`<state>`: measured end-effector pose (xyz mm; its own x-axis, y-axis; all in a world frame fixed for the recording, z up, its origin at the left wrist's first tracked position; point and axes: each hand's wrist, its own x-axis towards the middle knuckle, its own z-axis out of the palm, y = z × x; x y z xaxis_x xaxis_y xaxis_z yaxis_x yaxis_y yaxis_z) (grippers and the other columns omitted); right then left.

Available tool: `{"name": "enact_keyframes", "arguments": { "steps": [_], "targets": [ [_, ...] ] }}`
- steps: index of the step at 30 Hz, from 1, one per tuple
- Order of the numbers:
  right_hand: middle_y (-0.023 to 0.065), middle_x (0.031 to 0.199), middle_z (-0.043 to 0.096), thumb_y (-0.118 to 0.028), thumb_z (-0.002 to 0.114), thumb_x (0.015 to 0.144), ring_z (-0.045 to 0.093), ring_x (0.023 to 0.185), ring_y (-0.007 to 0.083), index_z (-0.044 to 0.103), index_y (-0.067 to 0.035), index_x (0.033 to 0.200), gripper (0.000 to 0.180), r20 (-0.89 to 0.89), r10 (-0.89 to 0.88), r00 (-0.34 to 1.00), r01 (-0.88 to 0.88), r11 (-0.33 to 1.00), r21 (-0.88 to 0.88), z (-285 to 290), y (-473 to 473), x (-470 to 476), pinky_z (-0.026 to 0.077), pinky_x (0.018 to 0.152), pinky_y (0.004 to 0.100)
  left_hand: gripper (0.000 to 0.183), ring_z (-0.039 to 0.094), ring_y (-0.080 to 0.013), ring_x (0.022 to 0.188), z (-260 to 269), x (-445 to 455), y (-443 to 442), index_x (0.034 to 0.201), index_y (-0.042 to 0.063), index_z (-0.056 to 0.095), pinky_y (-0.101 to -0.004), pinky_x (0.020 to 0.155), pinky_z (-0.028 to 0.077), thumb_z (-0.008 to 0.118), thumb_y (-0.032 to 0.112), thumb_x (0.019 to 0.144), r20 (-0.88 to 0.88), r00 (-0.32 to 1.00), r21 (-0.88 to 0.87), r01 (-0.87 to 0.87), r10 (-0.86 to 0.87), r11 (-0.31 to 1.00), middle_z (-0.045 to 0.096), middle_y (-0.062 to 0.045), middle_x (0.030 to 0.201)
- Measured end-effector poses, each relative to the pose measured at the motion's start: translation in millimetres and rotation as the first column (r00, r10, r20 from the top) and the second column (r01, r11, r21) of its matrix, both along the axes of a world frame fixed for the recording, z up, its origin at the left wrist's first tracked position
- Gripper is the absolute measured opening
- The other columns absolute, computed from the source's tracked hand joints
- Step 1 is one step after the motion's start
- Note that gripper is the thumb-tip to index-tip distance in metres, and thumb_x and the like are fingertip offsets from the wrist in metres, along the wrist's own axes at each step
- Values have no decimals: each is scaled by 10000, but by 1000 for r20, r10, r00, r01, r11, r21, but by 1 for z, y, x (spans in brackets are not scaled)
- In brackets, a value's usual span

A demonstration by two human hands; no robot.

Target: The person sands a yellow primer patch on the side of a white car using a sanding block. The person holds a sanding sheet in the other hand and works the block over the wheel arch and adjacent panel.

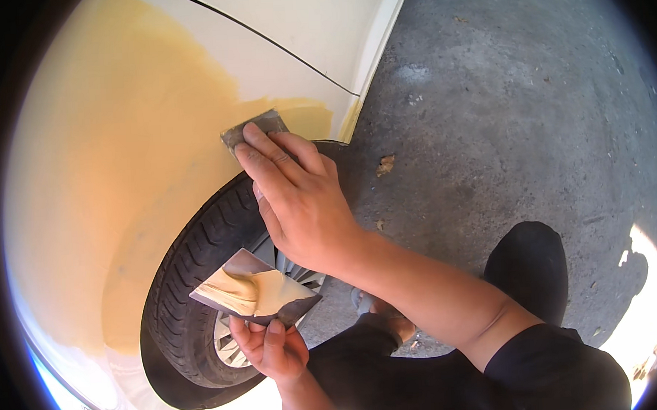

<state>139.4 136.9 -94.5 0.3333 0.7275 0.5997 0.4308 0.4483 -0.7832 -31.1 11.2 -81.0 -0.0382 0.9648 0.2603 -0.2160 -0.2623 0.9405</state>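
Observation:
My right hand (pixel 300 190) presses a flat, dark filler spreader (pixel 255 130) against the white car's body panel, just above the wheel arch. Tan body filler (pixel 159 113) covers much of the panel, and a yellower patch (pixel 302 115) runs from the spreader towards the panel's lower corner. Lower down, my left hand (pixel 271 345) grips the edge of a square plate (pixel 255 290), thumb on top. Creamy yellow filler lies smeared over that plate, which is in front of the wheel. The fingertips of my right hand lie flat on the spreader.
A black tyre (pixel 199 276) with a silver spoked rim (pixel 230 341) sits in the arch beneath my hands. A panel gap (pixel 266 37) crosses the white bodywork. Grey concrete floor (pixel 467 116) bears a dry leaf (pixel 385 165). My bent knee (pixel 529 267) and sandalled foot (pixel 388 315) are close by.

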Motion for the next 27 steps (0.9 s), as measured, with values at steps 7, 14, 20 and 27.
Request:
{"name": "enact_keyframes", "arguments": {
  "steps": [7,14,20,27],
  "targets": [
    [196,1456,564,-14,560,961,536,1292,401,557,-3,1376,415,-110,1,994,-10,997,-79,-23,11,32,452,1057,496,700,542,-303,1340,-1,-1,3,1542,-12,327,-520,1174,379,499,-123,872,-5,999,36,53,-53,998,619,-184,1378],
    [187,1442,579,-19,576,961,545,1276,402,563,-12,1369,409,-101,4,995,-10,998,-56,-29,9,10,460,1055,477,690,545,-293,1336,-2,-2,-1,1532,4,361,-521,1175,377,510,-125,871,1,1000,-12,-5,5,1000,628,-178,1368],
    [155,1453,568,-32,601,924,520,1301,364,554,-30,1376,454,-133,-53,990,44,996,-76,-47,25,30,476,961,518,707,536,-304,1351,-2,-6,-1,1552,28,356,-532,1174,381,512,-129,881,-6,998,3,55,-55,998,617,-192,1392],
    [140,1467,559,-46,623,914,516,1306,345,554,-44,1381,472,-66,30,997,-36,995,-94,-45,11,9,467,960,489,708,539,-317,1353,-3,0,0,1559,23,343,-534,1165,395,504,-132,887,30,999,-29,33,-33,999,614,-211,1394]
  ]
}}
